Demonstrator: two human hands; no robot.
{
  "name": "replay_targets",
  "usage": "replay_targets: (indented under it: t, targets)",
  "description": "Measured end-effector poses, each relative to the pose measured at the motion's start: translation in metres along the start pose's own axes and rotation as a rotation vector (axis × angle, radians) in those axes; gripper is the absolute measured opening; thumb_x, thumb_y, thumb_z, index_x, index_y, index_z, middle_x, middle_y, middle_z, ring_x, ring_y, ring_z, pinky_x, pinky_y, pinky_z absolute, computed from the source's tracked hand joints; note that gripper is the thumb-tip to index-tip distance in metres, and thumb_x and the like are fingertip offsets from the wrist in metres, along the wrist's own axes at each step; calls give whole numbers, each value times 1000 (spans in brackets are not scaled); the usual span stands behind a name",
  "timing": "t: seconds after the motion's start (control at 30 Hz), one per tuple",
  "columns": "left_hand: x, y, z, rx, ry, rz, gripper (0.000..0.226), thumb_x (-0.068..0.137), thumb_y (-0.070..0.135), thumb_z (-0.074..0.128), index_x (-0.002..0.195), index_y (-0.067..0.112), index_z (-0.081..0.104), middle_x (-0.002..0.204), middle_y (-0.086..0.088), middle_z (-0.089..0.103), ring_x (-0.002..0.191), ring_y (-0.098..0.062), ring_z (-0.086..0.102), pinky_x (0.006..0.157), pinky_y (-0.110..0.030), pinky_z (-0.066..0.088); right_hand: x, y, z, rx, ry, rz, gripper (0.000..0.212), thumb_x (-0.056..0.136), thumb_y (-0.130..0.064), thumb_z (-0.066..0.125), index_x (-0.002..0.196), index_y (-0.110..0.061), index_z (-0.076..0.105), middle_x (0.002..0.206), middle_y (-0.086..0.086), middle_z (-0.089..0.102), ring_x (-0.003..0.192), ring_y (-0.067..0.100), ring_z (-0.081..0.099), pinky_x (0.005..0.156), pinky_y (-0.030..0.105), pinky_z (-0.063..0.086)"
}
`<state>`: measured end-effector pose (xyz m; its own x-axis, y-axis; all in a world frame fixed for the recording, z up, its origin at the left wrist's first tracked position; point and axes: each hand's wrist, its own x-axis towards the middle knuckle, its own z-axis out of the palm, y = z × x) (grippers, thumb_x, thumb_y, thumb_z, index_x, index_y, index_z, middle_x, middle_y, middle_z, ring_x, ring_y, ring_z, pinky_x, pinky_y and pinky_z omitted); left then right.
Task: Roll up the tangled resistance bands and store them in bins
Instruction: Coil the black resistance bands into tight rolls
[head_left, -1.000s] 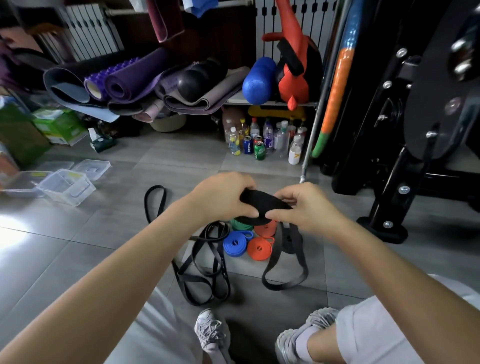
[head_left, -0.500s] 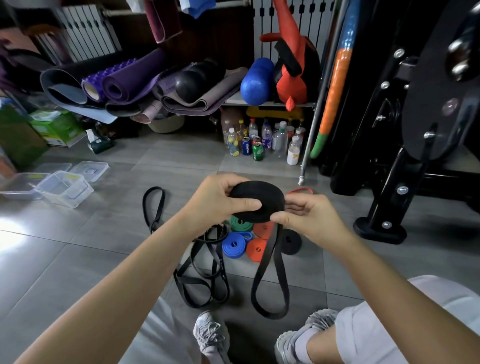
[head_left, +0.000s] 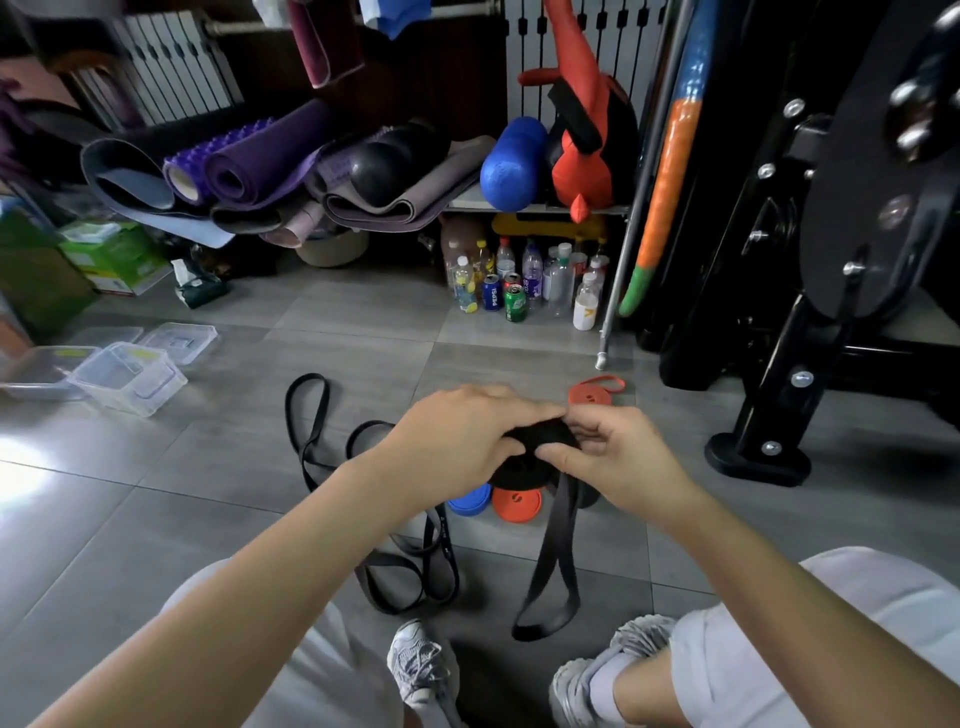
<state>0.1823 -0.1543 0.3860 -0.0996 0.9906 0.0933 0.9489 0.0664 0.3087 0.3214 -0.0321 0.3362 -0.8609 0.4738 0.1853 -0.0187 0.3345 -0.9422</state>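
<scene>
Clear bins (head_left: 130, 376) lie well left of the black band coil (head_left: 543, 434). Left hand (head_left: 467, 436) and right hand (head_left: 618, 462) grip that coil from either side, equally near. Its unrolled tail (head_left: 553, 525) hangs below, long axis toward the person.

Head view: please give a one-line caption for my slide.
Left hand and right hand grip a half-rolled black resistance band above a blue roll and an orange roll.

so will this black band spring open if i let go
Probably floppy: the black band trails a limp tail. The coil may loosen if released; left hand and right hand both grip it. Laid flat like the orange roll, it should stay put.
</scene>
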Motion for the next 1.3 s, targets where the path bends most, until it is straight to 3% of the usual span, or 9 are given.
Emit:
replay_targets:
  t: [0.2,0.3,0.53,0.6,0.67,0.8,0.9,1.03,1.3]
  targets:
    - [-7,-5,-7,-316,223,-27,47,85,10,66,123,37,58,100,18,60,101,0,54,88,-12,42,2,-7,-10,76,22,-31,37,70,3,75,87,-28,63,73,-20,70,73,-6,65,67,8,48]
    - [-9,-4,-4,-551,355,-127,53,83,9,69,111,51,55,102,23,62,101,4,58,89,-17,48,-2,-5,-15,153,33,-31,33,68,-3,73,93,-23,65,82,-16,73,81,1,68,73,14,52]
    - [-4,6,20,-990,525,-242,49,80,-2,69,107,38,62,114,8,66,109,-10,62,97,-38,49,-2,-6,-23,118,103,-17,33,74,1,71,92,-26,66,82,-19,72,84,2,69,78,16,52]
    - [-4,6,19,-851,488,-251,49,82,1,67,111,39,58,116,13,62,109,-3,59,98,-37,48,0,-6,-26,45,83,-12,33,75,-1,72,90,-29,65,79,-22,71,83,0,69,76,14,52]
    - [-5,5,14,-463,361,-177,56,83,10,67,127,40,47,121,13,52,112,1,50,99,-31,46,3,-7,-28,-8,37,4,33,75,-1,74,89,-30,66,80,-16,72,82,2,69,78,17,54]
    - [-1,6,4,88,97,100,70,85,14,65,141,42,33,136,2,41,119,-19,46,95,-35,46,11,-11,-23,-141,-42,19,31,73,-11,78,83,-37,65,87,-7,72,85,8,69,84,32,54]
    - [1,-3,-1,20,82,73,57,89,15,60,136,42,43,121,5,48,106,-15,51,88,-30,47,14,-15,-22,-133,-25,17,32,70,-13,80,81,-39,64,82,-12,71,82,2,67,83,23,52]
    - [-5,-12,-2,-175,302,46,52,86,12,63,128,40,52,104,18,47,98,3,48,85,-4,36,7,-13,-23,32,-10,34,39,70,1,76,88,-31,65,74,-15,71,73,-1,67,71,12,51]
    - [-4,1,7,-424,623,-93,52,83,15,62,123,45,48,110,14,54,106,5,49,91,-7,38,2,-13,-14,252,68,-29,37,60,-15,73,94,-25,65,84,-18,73,87,2,68,80,17,52]
